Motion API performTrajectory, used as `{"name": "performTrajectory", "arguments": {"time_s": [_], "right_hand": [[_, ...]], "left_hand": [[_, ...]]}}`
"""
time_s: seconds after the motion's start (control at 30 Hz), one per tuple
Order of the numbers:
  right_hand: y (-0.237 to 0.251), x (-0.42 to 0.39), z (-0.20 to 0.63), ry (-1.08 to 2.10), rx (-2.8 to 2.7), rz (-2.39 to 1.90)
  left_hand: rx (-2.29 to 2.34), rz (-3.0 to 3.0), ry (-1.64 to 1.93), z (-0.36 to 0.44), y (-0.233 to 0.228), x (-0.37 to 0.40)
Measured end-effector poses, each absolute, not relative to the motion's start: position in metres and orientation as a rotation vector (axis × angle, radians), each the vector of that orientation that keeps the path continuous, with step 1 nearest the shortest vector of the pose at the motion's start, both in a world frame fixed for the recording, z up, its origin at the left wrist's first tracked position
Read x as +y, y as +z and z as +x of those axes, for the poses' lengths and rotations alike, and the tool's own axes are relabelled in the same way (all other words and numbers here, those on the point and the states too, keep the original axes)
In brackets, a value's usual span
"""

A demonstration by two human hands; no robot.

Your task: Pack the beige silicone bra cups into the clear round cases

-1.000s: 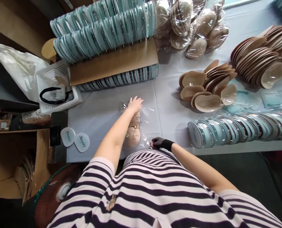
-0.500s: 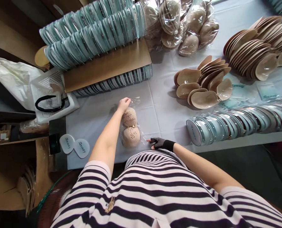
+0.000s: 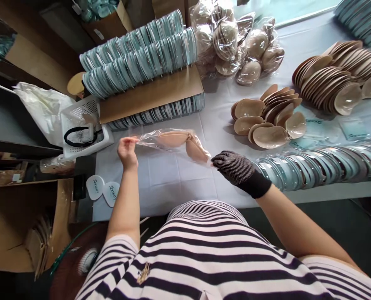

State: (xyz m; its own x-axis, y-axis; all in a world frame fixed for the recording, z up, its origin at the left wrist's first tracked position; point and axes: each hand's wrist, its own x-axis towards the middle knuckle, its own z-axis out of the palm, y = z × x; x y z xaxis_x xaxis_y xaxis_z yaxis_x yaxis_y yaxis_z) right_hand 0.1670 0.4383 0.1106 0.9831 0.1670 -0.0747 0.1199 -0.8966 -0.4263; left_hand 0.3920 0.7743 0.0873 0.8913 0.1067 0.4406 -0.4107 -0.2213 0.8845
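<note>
A clear plastic bag [image 3: 173, 141] with a pair of beige cups inside hangs stretched in the air above the white table [image 3: 160, 175]. My bare left hand [image 3: 127, 151] pinches the bag's left end. My right hand [image 3: 235, 166], in a black mesh glove, grips the bag's right end. The bag is held roughly level between both hands, off the table.
Rows of teal-and-white packaged items [image 3: 138, 56] lie on a cardboard box [image 3: 151, 93] at the back. Loose beige cups [image 3: 269, 116] and bagged ones [image 3: 235, 41] lie at right. More packs [image 3: 323, 162] line the front edge. A white basket [image 3: 82, 125] stands left.
The bag lay flat on the table under both hands; now both hands have lifted it and pulled it taut in the air, turned sideways.
</note>
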Motion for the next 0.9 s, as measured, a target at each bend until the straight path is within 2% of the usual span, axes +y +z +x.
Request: {"name": "performTrajectory", "arguments": {"time_s": [0.07,0.17,0.37,0.47,0.57,0.63,0.7,0.8,0.9], "right_hand": [[0.135,0.432,0.162,0.065,-0.278,-2.844],[0.134,0.431,0.154,0.133,-0.278,-2.987],[0.053,0.431,0.126,0.597,-0.340,-2.966],[0.020,0.431,0.104,0.776,-0.253,-2.878],[0.008,0.432,0.087,0.943,-0.185,-2.759],[0.010,0.436,0.084,0.924,-0.204,-2.678],[0.015,0.443,0.088,0.774,-0.215,-2.644],[0.018,0.464,0.101,0.518,-0.159,-2.742],[0.011,0.489,0.113,0.494,-0.180,-2.885]], "left_hand": [[-0.159,1.697,0.561,0.358,0.073,0.792],[-0.025,1.817,0.493,0.306,0.033,0.807],[-0.066,2.301,0.004,0.218,-0.033,0.829],[-0.155,2.402,-0.211,0.187,-0.045,0.845],[-0.132,2.444,-0.263,0.170,-0.048,0.858],[-0.079,2.474,-0.232,0.167,-0.045,0.861],[-0.092,2.522,-0.155,0.167,-0.040,0.856],[-0.276,2.643,-0.073,0.170,-0.028,0.833],[-0.461,2.744,-0.116,0.172,-0.017,0.804]]}}
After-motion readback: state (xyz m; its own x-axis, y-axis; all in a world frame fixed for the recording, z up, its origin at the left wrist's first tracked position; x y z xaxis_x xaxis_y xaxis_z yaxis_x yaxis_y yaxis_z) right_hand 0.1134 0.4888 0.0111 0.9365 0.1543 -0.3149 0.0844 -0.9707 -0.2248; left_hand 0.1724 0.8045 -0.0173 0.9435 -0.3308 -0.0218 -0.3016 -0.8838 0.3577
